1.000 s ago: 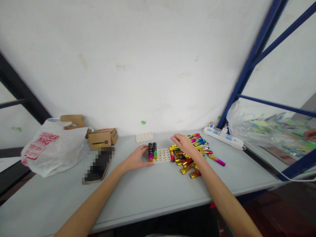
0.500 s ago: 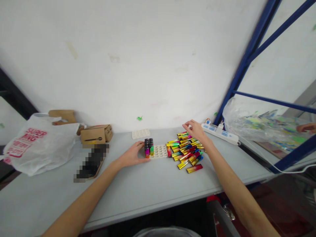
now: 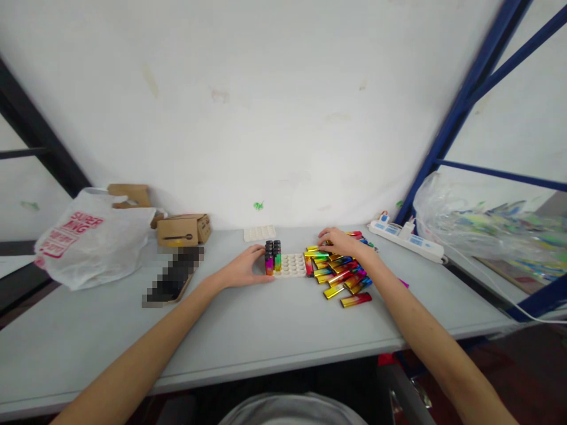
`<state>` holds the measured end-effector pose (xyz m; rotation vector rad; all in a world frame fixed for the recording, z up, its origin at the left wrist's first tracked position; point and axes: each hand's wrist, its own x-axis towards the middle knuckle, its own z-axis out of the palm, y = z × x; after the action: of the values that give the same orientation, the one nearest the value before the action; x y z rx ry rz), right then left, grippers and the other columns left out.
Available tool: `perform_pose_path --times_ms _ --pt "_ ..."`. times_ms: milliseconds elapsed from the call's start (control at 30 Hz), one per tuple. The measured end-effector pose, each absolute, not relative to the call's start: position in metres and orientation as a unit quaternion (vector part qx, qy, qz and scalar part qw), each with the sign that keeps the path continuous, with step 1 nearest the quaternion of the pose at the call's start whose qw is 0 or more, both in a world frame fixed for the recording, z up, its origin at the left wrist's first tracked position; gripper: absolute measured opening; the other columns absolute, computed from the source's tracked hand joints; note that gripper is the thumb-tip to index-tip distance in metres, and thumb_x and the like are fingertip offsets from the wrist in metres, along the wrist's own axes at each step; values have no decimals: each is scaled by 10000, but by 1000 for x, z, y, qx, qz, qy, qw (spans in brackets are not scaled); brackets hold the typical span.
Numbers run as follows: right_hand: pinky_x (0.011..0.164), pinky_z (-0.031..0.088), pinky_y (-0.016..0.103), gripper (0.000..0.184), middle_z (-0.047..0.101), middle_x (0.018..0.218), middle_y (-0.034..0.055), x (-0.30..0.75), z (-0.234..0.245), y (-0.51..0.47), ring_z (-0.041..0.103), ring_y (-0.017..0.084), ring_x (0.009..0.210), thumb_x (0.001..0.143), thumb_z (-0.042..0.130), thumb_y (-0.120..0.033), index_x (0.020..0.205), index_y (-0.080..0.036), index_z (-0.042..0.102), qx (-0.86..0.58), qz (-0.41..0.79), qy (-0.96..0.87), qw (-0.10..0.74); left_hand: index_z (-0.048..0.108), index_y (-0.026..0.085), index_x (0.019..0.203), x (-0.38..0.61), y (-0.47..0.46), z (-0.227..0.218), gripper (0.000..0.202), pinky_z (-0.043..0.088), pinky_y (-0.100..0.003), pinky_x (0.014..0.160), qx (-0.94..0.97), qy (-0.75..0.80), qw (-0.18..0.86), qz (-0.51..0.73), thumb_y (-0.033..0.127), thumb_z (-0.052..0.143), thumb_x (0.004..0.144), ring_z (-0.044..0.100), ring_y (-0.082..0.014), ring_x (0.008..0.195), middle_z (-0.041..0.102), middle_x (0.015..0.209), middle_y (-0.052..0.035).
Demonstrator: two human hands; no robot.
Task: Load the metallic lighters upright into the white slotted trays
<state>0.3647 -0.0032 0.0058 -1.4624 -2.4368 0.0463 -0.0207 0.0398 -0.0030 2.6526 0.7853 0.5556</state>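
Observation:
A white tray with round sockets lies on the grey table. Several lighters stand upright in its left end. My left hand rests against the tray's left side, fingers curled round that end. Right of the tray lies a heap of shiny rainbow-coloured lighters. My right hand lies on the far part of the heap, fingers bent down onto the lighters; whether it grips one is hidden.
A second white tray lies near the wall. A cardboard box, a white plastic bag and a blurred dark object sit at left. A power strip, a clear bag and blue racking stand at right.
My right hand reached out toward the power strip and has come back left onto the lighter heap, which is gathered closer to the tray. My left hand has stayed at the tray.

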Motion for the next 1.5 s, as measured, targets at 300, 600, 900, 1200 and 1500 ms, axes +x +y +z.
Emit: perform_pose_path --times_ms 300,600,900,1200,1500 --pt "763 514 327 287 727 943 55 345 14 -22 655 202 817 946 634 -473 1036 -203 673 -517 123 -738 416 650 162 1303 -20 39 -1 755 469 -535 1141 931 266 157 195 650 786 743 586 -391 1290 604 1392 -188" --pt "706 520 267 444 629 815 2 287 28 -27 612 154 784 803 743 -646 861 -220 634 -425 396 -471 664 659 155 1295 -21 38 -1 783 464 -520 1149 925 280 163 199 661 799 713 586 -401 1296 616 1405 -183" --pt "463 316 207 461 421 623 -93 234 34 -37 365 93 474 870 640 -693 1014 -272 516 -369 505 -491 606 637 161 1328 -20 37 -1 783 451 -519 1151 927 265 173 202 634 812 728 584 -396 1296 610 1410 -182" --pt "502 289 262 578 378 560 -45 217 9 -56 370 124 539 921 515 -716 624 -236 391 -517 266 -597 553 641 167 1315 -18 36 1 743 464 -515 1127 929 246 179 210 598 821 737 595 -380 1258 635 1358 -170" --pt "520 236 275 434 372 547 -33 220 0 -51 377 131 552 896 482 -499 565 -232 400 -578 204 -601 513 629 161 1329 -19 36 2 759 446 -513 1150 930 248 179 202 615 810 748 581 -376 1279 615 1378 -177"
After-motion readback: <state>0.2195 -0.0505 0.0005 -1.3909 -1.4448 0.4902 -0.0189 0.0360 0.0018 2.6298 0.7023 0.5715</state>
